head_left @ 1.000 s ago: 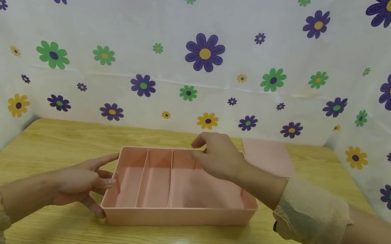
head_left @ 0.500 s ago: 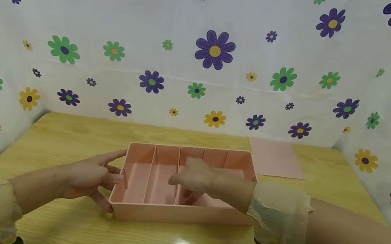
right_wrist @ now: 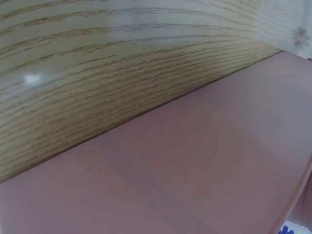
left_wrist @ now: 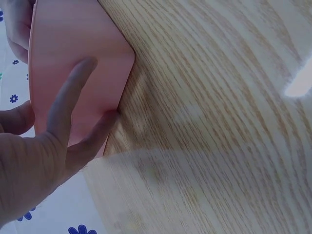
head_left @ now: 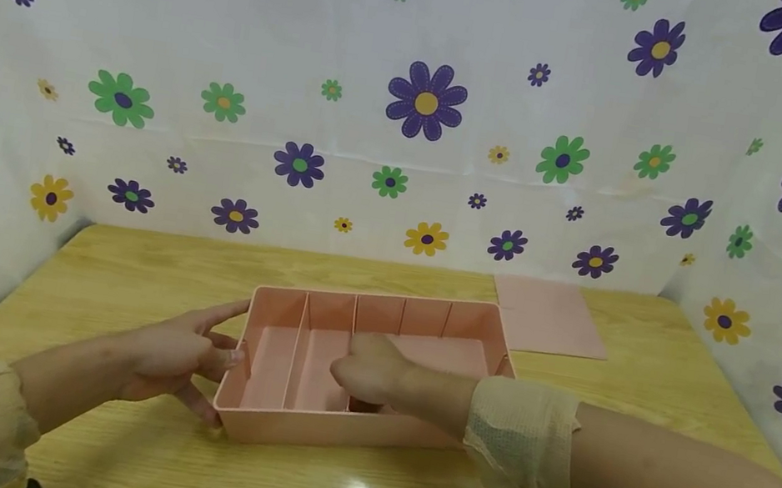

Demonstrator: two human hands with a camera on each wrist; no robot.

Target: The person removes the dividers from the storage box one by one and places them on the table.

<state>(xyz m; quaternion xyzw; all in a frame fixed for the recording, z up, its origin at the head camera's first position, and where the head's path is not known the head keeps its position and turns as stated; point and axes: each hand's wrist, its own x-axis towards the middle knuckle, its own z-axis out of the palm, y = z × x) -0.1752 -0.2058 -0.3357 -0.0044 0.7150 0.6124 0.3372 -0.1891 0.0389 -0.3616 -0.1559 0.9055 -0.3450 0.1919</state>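
A long pink open box point(head_left: 333, 431) lies on the wooden table, with two full-depth dividers in its left half; the left one point(head_left: 296, 352) shows whole. My left hand point(head_left: 165, 358) holds the box's left end, one fingertip over the rim. In the left wrist view, fingers point(left_wrist: 63, 109) lie spread along the outer end wall. My right hand point(head_left: 379, 373) reaches down into the box at the second divider point(head_left: 353, 335), overlapping its near part. Its lower fingers are mostly hidden, and I cannot tell whether they pinch the divider. The right wrist view shows the box wall point(right_wrist: 195, 156) close up.
A flat pink sheet point(head_left: 550, 318) rests on the table behind the box's right end. Upright ribs point(head_left: 403, 316) mark the back wall. Flowered white cloth point(head_left: 357, 62) encloses the back and sides of the table point(head_left: 153, 259). Beige wraps point(head_left: 521, 436) cover both wrists.
My right hand has come down from above the box's back edge into its middle, then slightly left and nearer. My left hand stays at the left end.
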